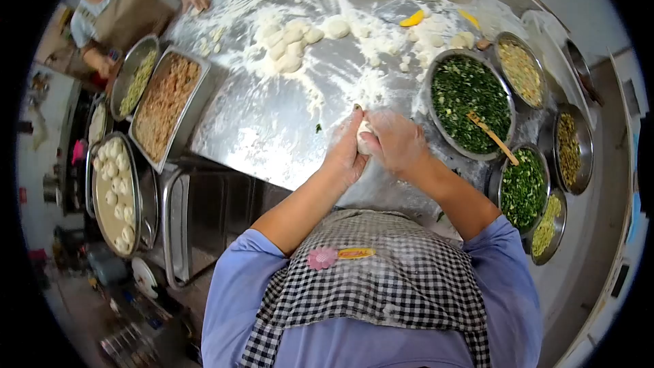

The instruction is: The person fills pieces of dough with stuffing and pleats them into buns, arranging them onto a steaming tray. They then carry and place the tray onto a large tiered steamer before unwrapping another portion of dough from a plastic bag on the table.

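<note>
Both hands meet over the near edge of the floury metal table (238,123). My left hand (346,150) is closed around the left side of a small white piece of dough (363,140). From the other side, my right hand (395,140) presses on the same dough with its fingers bent; it is slightly blurred. The dough is partly hidden by the fingers. Farther back on the table lie several floured dough pieces (289,48). A large bowl of chopped greens (463,88) with a wooden spatula (492,138) stands to the right of my hands.
A tray of minced filling (167,102) and a bowl of light green filling (138,82) stand at the left, above a round tray of shaped dough (117,194). More filling bowls (521,191) line the right edge. A co-worker's hand (195,1) rests at the back left.
</note>
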Demonstrator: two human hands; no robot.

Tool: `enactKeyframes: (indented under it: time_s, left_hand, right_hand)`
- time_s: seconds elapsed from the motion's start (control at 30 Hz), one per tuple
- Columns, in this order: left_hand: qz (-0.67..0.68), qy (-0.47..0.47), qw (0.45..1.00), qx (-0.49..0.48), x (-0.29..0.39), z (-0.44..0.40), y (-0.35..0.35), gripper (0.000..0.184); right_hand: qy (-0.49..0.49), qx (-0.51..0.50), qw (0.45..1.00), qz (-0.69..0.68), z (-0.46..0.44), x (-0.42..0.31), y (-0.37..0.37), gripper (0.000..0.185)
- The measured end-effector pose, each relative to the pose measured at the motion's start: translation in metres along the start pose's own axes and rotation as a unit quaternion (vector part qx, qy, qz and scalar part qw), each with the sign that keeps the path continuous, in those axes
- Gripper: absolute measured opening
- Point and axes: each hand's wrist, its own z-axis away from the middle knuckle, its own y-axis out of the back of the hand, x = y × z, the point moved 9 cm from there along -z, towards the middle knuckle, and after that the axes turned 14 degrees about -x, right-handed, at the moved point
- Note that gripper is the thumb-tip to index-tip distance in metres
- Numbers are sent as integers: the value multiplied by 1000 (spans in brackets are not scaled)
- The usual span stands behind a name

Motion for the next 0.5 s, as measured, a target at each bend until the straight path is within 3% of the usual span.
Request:
enactKeyframes:
  time_s: [0.07,0.17,0.27,0.37,0.43,0.47,0.5]
  left_hand:
    - [20,3,999,36,-8,15,12,35]
    - [34,48,993,101,-34,38,48,31]
    - [38,31,987,151,-33,65,75,31]
    - [59,-1,975,215,-20,86,100,33]
    - [96,-60,966,233,-10,96,124,34]
    - [125,-99,972,175,-4,95,132,33]
    - [139,-120,967,179,4,103,132,31]
  right_hand:
    - [27,8,999,32,6,-10,-14,24]
    - [166,53,983,53,7,-16,-62,19]
    - [254,27,967,-19,-1,-40,-83,20]
    - [210,-177,961,-18,-39,-44,-128,24]
    - [14,-290,951,-107,-71,-30,-122,27]
    - [-87,-339,925,-145,-79,-19,-122,29]
    - [32,-211,976,-41,-104,-10,-128,28]
